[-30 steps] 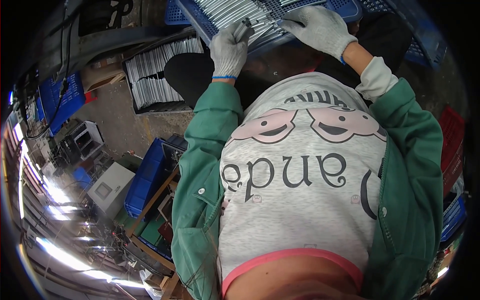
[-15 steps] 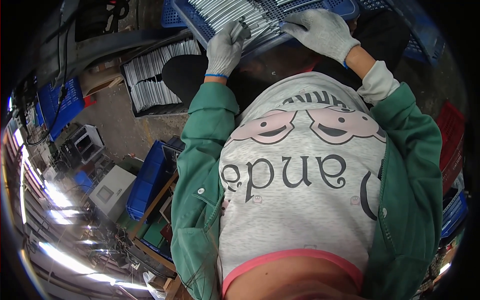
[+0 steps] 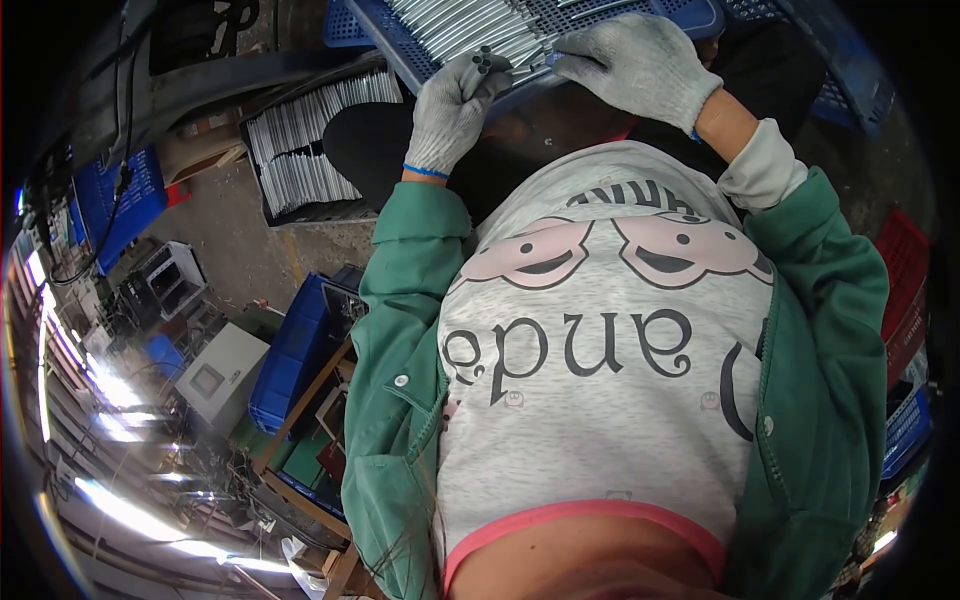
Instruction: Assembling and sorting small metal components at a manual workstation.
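Observation:
Both my hands wear grey-white knitted gloves and work at the near edge of a blue plastic basket [image 3: 405, 62]. Shiny metal rods [image 3: 455, 28] lie side by side in it. My left hand [image 3: 447, 120] is closed round a small bundle of metal tubes [image 3: 483, 62], whose round dark ends point up past the fingers. My right hand [image 3: 645, 68] is closed in a pinch at the end of a thin metal rod [image 3: 532, 68], which reaches toward the left hand. The fingertips partly cover that rod.
A dark crate [image 3: 270, 215] packed with similar rods stands on the floor to the left. Farther left are a blue bin [image 3: 285, 360], a pale cabinet [image 3: 222, 375] and hanging black cables [image 3: 125, 150]. A red crate [image 3: 905, 285] stands at the right.
The bundle in my left hand has tilted so its round ends face up more. My right hand has moved slightly left, fingertips closer to the left hand.

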The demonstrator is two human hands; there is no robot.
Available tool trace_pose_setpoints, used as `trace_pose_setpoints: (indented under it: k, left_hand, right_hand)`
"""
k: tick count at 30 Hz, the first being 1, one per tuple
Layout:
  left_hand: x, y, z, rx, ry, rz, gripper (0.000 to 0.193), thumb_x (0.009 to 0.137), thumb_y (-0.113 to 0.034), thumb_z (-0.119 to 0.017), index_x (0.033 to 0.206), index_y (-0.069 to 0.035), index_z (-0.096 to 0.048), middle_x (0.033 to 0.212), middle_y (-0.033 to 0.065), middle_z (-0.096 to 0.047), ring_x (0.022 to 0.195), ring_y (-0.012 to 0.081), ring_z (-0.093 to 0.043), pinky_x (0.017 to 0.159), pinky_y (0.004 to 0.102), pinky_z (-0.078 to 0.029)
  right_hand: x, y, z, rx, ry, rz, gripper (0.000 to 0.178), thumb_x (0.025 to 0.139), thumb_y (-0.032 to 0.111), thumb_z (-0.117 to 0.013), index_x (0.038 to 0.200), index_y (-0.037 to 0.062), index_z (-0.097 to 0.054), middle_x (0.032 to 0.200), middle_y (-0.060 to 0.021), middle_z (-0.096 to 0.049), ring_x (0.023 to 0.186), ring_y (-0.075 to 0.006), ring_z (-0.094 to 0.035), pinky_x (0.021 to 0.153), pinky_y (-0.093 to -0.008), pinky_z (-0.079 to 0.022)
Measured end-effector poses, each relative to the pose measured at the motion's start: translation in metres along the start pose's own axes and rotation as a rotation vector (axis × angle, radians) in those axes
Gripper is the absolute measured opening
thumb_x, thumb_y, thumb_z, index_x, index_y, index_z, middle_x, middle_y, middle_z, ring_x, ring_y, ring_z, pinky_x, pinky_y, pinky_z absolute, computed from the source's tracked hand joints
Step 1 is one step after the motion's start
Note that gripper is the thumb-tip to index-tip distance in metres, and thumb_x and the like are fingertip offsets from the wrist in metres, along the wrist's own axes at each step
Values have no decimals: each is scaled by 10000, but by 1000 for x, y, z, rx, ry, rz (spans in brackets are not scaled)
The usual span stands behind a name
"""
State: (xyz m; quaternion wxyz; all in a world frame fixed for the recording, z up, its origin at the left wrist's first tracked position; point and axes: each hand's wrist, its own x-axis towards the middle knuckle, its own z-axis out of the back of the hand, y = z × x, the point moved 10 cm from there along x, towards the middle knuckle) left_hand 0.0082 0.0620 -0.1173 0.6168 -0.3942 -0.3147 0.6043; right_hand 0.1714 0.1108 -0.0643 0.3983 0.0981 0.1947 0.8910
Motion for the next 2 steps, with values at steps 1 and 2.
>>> trace_pose_setpoints:
  k: [1, 2]
  left_hand:
    - [0, -3, -1, 43, 14, -14, 269, 852, 33, -577, 1051, -89, -711, 867, 20, -722, 811, 132, -669, 783, 264, -525]
    - [0, -5, -2, 87, 26, -26, 247, 866, 19, -589, 1050, -87, -714, 872, 32, -723, 817, 137, -670, 801, 267, -528]
  right_hand:
    - [6, -8, -11, 63, 1, 25, 320, 907, 385, -592, 911, 119, -770, 808, -150, -726, 651, -320, -654, 640, -392, -513]
    - [13, -16, -23, 127, 3, 51, 331, 892, 373, -577, 862, 99, -760, 824, -202, -717, 700, -373, -664, 674, -442, -514]
